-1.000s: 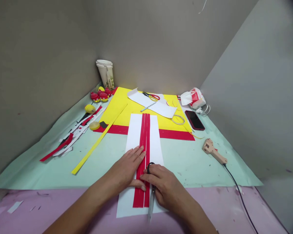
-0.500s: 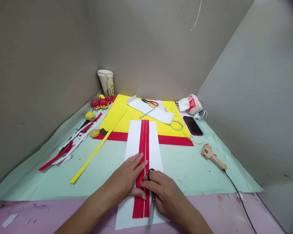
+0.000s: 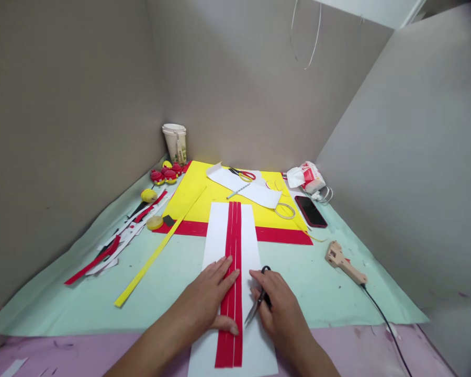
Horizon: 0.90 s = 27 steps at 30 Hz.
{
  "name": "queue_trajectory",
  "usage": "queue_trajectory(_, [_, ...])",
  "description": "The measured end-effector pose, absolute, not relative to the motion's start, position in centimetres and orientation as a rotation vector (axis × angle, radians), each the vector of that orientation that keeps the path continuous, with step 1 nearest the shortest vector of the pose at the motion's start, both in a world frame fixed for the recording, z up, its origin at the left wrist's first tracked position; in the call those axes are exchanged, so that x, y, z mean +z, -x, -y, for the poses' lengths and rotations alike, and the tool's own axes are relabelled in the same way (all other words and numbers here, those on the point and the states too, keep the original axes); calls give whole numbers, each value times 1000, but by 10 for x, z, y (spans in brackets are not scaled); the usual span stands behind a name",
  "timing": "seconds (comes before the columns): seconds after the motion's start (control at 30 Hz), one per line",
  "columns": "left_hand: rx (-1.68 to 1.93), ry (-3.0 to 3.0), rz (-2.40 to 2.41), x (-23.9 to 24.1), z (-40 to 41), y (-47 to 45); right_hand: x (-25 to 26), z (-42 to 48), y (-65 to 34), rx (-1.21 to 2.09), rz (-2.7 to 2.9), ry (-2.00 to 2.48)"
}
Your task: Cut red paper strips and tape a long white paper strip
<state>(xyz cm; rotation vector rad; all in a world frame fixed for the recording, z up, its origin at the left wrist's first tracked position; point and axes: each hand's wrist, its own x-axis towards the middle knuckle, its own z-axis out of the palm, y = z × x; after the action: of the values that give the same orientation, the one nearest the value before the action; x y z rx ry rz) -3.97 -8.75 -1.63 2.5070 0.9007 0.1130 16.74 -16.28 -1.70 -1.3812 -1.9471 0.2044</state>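
Observation:
Long red strips (image 3: 238,235) lie side by side along the middle of a white sheet (image 3: 215,235), with thin gaps between them. My left hand (image 3: 209,296) rests on the strips, fingers stretched out and thumb apart, pressing near their lower half. To the right, my right hand (image 3: 280,306) holds black-handled scissors (image 3: 253,314) whose blades point down and toward me over the white sheet. The blade tips are close to the right edge of the red strips. Part of the scissors is hidden by my fingers.
Yellow and red sheets (image 3: 192,183) lie behind, with a second pair of scissors (image 3: 245,176), a pen (image 3: 238,190) and a tape roll (image 3: 284,211). A yellow strip (image 3: 160,246) and scraps (image 3: 113,251) lie left. At right are a phone (image 3: 311,211) and a corded glue gun (image 3: 345,264).
My right hand has moved right, away from the red strips, with the scissors, which now tilt outward. My left hand stays on the strips. The view has tipped slightly upward.

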Motion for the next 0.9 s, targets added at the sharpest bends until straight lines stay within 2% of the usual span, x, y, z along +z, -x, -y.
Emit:
queue_trajectory(0.37, [157,-2488,-890,-13,87,41,-19,161,-175,205,1684,1678])
queue_trajectory(0.63, [4,-2476,-952,-3,89,39,-15,161,-184,134,1651,1824])
queue_trajectory(0.77, [181,-2494,-945,4,92,40,-3,150,-192,77,1711,2009])
queue_trajectory(0.9, [412,-2587,-1022,23,85,38,16,123,-204,210,1878,2351])
